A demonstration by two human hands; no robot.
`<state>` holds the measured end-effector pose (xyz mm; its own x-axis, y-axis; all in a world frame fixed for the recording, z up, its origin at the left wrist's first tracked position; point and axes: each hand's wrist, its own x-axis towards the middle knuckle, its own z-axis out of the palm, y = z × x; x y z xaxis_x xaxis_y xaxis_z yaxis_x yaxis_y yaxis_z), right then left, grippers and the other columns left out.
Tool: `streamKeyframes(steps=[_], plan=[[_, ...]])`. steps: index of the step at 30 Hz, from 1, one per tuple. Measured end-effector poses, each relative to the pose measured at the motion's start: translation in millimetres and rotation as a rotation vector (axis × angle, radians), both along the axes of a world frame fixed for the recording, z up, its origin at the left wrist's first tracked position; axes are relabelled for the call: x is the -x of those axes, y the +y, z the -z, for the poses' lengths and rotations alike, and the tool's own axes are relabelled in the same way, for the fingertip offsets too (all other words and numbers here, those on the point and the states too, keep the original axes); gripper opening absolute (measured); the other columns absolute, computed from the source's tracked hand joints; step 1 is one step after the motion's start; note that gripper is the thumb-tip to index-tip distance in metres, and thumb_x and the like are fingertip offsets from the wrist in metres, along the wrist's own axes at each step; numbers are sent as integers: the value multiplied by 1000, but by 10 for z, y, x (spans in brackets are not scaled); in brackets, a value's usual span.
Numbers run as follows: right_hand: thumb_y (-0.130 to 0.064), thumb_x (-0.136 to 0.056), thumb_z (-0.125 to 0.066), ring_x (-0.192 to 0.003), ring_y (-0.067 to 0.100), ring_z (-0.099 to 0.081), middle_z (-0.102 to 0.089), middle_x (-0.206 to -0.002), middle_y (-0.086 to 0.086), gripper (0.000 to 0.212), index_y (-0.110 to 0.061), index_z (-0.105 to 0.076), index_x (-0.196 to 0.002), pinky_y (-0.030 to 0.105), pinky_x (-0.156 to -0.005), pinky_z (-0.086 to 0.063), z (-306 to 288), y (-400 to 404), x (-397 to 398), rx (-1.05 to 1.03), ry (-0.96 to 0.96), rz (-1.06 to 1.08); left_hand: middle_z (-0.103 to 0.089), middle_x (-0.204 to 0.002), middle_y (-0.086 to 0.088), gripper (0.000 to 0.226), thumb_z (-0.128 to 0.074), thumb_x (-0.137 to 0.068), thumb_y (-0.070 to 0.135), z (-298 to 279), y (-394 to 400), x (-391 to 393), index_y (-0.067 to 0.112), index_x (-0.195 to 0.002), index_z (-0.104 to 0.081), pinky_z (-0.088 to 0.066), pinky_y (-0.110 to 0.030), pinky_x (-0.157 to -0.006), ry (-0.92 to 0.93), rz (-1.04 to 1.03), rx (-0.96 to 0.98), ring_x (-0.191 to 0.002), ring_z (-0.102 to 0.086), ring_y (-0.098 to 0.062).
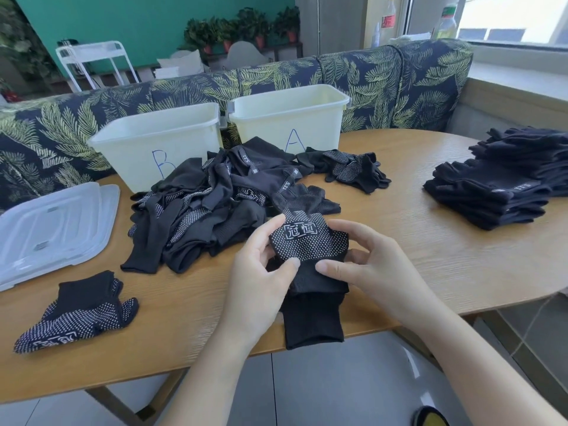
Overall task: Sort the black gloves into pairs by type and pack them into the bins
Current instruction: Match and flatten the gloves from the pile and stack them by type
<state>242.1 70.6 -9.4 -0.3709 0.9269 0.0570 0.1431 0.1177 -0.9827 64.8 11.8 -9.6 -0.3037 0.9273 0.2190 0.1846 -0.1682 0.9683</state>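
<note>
A black dotted glove (310, 244) with a white printed logo lies at the table's near edge, its cuff hanging over the rim. My left hand (261, 272) pinches its left side and my right hand (368, 265) pinches its right side, thumbs on top. Behind it sprawls a loose heap of black gloves (209, 207), some dotted, some plain with label bands. A folded dotted pair (76, 315) lies near left. Another dotted bundle (350, 170) sits before bin A (289, 103). Bin B (153, 139) stands to its left. A neat stack of plain gloves (498, 179) rests at the right.
Translucent bin lids (52, 232) lie on the table's left part. A leaf-patterned sofa (399, 75) backs the wooden table (430, 241). Bare tabletop shows between the heap and the right stack. Plants and a white rack stand far behind.
</note>
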Motion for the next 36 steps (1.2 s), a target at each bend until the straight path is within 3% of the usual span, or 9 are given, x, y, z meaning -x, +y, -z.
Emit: streamKeyframes(steps=[5,8,12,17,21,26,29,32,36], plan=[[-30,-74,-90,-94,16,-72,-77,-102,-5,66,-42,-61,-132,43,-89,-59,61,-180,-78,-64,-116,-18,-66,-128,25,64,-67,-89,-8,24,-191,33,31,-139,-57,-49,-11,-89,74,49,34,-123,-59,4],[-35,-73,-90,-91,10,-71,-76,-97,-6,69,-42,-60,-134,34,-87,-59,93,-265,-111,-109,-172,-18,-65,-125,31,65,-70,-89,-1,57,-315,58,41,-137,-56,-54,-18,-85,163,4,50,-117,-61,5],[-32,-72,-91,-87,4,-71,-76,-93,-7,71,-40,-60,-135,15,-78,-53,69,-349,-128,-129,-199,-21,-66,-120,31,67,-75,-88,10,104,-395,48,53,-135,-55,-58,-33,-81,255,-71,80,-83,-54,-5],[-32,-71,-91,-84,-1,-69,-75,-92,-7,74,-40,-59,-136,8,-74,-46,74,-373,-121,-147,-258,-27,-61,-114,40,68,-77,-86,12,88,-430,22,47,-139,-55,-58,-23,-81,335,-84,90,-71,-54,16],[-36,-69,-92,-87,-4,-68,-73,-95,-9,74,-42,-59,-135,5,-76,-44,69,-338,-116,-180,-308,-9,-55,-121,35,70,-78,-85,13,81,-441,7,46,-141,-53,-52,-13,-74,362,-92,110,-62,-63,-2],[-37,-67,-93,-83,-7,-66,-69,-96,-12,78,-39,-59,-137,8,-77,-47,69,-309,-117,-177,-339,-35,-55,-119,33,72,-81,-81,15,64,-446,3,44,-141,-54,-58,-23,-75,388,-114,134,-55,-61,-5],[-44,-64,-93,-90,-10,-54,-57,-104,-22,86,-40,-53,-140,8,-80,-38,64,-289,-130,-257,-463,-59,-57,-122,30,71,-85,-77,21,75,-444,31,38,-140,-58,-57,-30,-88,487,-117,148,-81,-69,-10],[-73,-53,-81,-121,7,-41,-47,-130,-27,105,-44,-44,-146,28,-106,-34,83,-221,-162,-321,-619,-72,-62,-124,22,61,-83,-78,40,72,-438,78,38,-135,-62,-46,-24,-100,554,-151,163,-109,-59,-7],[-93,-51,-66,-126,5,-44,-50,-126,-33,99,-47,-50,-138,44,-115,-34,99,-138,-195,-287,-504,-70,-68,-98,22,45,-75,-79,60,48,-353,154,44,-121,-69,-44,-16,-83,436,-162,176,-94,-59,1]])
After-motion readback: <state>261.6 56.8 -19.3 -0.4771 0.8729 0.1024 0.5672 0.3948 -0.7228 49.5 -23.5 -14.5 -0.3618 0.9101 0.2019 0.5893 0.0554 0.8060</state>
